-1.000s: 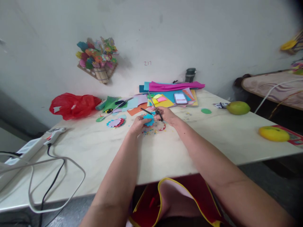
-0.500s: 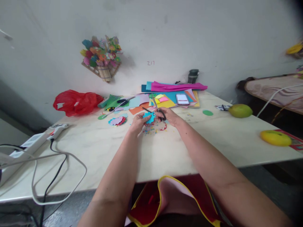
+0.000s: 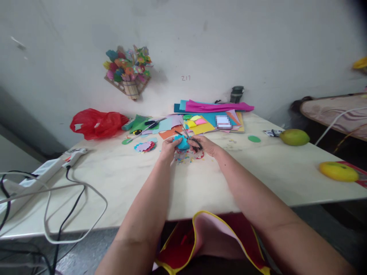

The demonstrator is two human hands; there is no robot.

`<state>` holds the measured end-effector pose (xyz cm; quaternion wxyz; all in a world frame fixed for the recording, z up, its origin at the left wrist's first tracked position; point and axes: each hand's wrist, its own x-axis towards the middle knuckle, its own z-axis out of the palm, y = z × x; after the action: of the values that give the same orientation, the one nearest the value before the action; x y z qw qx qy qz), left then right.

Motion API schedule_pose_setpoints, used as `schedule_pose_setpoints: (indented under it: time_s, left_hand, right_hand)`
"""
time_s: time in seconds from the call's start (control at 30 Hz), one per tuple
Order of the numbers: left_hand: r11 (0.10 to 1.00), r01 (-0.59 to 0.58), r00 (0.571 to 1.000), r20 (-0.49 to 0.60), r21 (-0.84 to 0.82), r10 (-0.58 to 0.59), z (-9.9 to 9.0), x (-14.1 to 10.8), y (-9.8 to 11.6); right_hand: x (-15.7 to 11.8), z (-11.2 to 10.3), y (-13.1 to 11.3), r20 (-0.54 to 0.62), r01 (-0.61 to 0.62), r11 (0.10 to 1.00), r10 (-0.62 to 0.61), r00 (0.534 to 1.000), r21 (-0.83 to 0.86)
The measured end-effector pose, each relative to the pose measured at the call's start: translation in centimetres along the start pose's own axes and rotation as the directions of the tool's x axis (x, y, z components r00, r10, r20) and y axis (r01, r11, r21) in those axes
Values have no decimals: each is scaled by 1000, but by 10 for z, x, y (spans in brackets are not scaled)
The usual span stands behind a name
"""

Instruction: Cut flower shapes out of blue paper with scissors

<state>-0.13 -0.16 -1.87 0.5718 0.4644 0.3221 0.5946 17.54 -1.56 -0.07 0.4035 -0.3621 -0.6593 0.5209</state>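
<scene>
Head view shows the blue paper (image 3: 181, 142) tilted differently than half a second ago, pinched above the scraps (image 3: 187, 156) between the left hand's (image 3: 168, 147) closed thumb and fingers, while the right hand's (image 3: 204, 144) fingers curl around the handles of the scissors (image 3: 197, 142).

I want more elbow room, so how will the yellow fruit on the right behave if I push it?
The yellow fruit would probably roll, given its rounded sides, perhaps curving because it's elongated. Its smooth-looking skin might feel slippery.
</scene>
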Motion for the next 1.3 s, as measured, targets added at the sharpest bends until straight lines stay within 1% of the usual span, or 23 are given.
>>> schedule_pose_setpoints:
  time_s: [0.17,0.33,0.47,0.63,0.8,0.93,1.1,1.3]
  left_hand:
    - [1000,-8,999,-41,-28,7,1,0,0]
    - [999,13,1000,-26,-44,-14,1,-3,0]
    - [999,21,1000,-16,-36,-22,0,-4,-2]
    - [998,-5,999,-41,-58,2,0,-4,-4]
    - [994,-26,999,-39,-102,22,2,-4,-3]
    - [991,-37,998,-60,-127,30,2,-2,-3]
    - [991,-32,994,-109,-127,18,4,-2,-2]
    - [993,-34,992,-125,-117,20,5,-3,1]
  right_hand:
    - [-1,2,2,0,-53,998,53,999,-21]
    - [-1,4,9,7,-107,994,107,994,-2]
    - [3,5,17,7,-92,996,92,996,2]
    - [8,6,22,-11,-69,997,69,998,-41]
    - [8,8,18,-9,-62,996,62,998,-66]
    - [7,10,14,-16,-75,994,74,997,-79]
    - [6,12,13,-21,-78,993,76,997,-88]
    - [5,14,13,-42,-85,993,82,996,-84]
